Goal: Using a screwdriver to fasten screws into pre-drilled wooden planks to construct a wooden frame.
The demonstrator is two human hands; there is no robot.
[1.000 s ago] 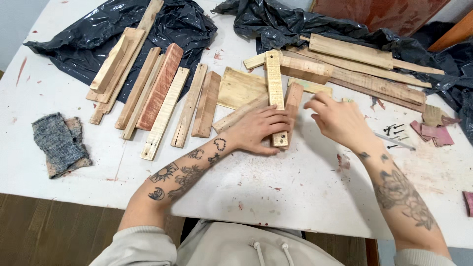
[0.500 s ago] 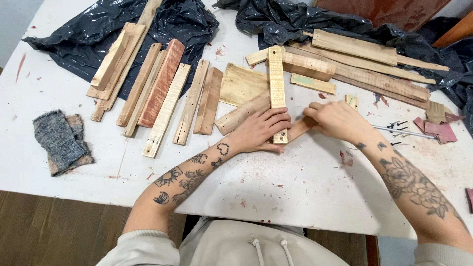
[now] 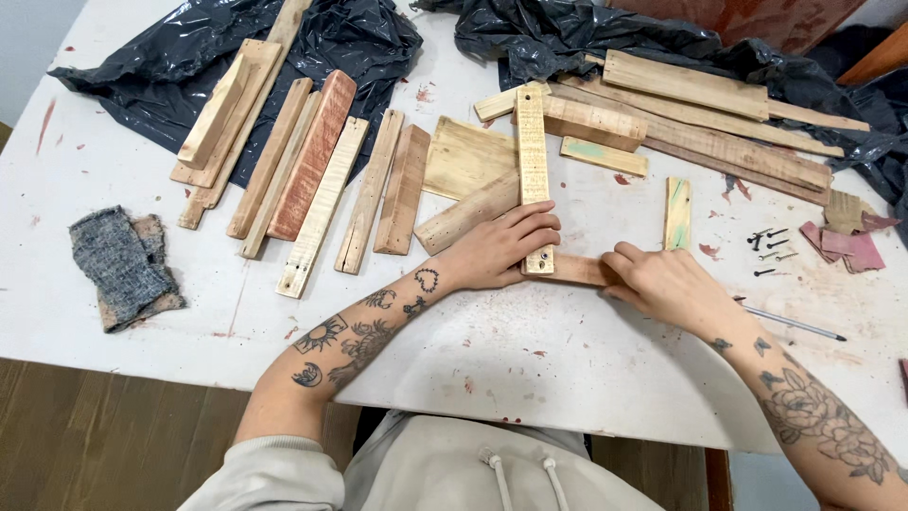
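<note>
White bench (image 3: 530,378), paint-flecked; black plastic sheets (image 3: 605,38) at 12 o'clock; loose slats (image 3: 322,189) at 10 o'clock; upright strip (image 3: 532,161) crossing a short flat piece (image 3: 577,272) at centre; left hand (image 3: 497,251), fingers spread, presses the strip's lower end; right hand (image 3: 667,284), at 3 o'clock, pinches the short piece's end; screws (image 3: 768,248) beyond it. Risk, likely: unfastened joint skews if either press slackens.
</note>
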